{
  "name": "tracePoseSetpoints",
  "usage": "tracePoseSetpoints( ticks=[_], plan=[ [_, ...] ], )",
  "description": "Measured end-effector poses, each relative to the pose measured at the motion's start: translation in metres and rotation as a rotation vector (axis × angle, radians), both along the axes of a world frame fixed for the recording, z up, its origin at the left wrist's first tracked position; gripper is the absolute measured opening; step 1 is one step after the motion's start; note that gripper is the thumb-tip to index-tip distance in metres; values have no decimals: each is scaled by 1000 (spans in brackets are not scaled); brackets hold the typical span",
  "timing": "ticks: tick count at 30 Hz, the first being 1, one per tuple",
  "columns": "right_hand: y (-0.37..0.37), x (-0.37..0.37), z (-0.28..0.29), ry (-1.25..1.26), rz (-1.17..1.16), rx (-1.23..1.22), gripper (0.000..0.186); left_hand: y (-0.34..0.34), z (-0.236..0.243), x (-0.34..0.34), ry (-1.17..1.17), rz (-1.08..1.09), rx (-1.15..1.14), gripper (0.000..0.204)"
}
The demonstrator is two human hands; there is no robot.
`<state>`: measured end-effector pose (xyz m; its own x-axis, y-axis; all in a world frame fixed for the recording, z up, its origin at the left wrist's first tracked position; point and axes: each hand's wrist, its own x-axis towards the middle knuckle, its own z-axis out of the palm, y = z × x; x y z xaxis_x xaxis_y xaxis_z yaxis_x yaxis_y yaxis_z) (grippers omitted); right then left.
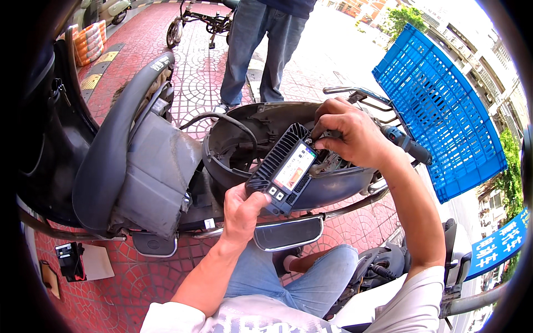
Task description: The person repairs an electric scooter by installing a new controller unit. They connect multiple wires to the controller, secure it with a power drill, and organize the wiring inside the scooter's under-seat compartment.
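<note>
A black finned motor controller (271, 162) with a white label is held tilted over the open body of a scooter (338, 193). My left hand (242, 215) grips its lower end, the thumb on the face beside two terminals. At the upper end, my right hand (358, 133) has thumb and fingers pinched together by a small metal terminal; what they hold is too small to make out. Behind the controller, a thick black cable (219, 115) arches into the body cavity, where loose wiring is partly hidden by my right hand.
The scooter's black seat (114, 150) is tipped up at left. A blue plastic crate (441, 114) and a power drill (408, 144) are at right. Someone in jeans (244, 50) stands across from me. A small black box (69, 261) lies on the red paving, lower left.
</note>
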<state>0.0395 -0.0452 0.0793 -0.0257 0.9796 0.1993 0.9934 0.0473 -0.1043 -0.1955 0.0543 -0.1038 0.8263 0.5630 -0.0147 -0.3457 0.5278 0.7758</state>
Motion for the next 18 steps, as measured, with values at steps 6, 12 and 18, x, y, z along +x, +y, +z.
tracePoseSetpoints(
  ticks=[6,12,18],
  plan=[
    [4,-25,15,-202,-116,-74,19,-3,0,3,14,61,3,20],
    [4,-34,8,-237,-145,-44,17,-4,-1,4,-2,57,7,22],
    [2,-31,8,-199,-179,-81,16,-1,-4,1,12,47,35,24]
  ],
)
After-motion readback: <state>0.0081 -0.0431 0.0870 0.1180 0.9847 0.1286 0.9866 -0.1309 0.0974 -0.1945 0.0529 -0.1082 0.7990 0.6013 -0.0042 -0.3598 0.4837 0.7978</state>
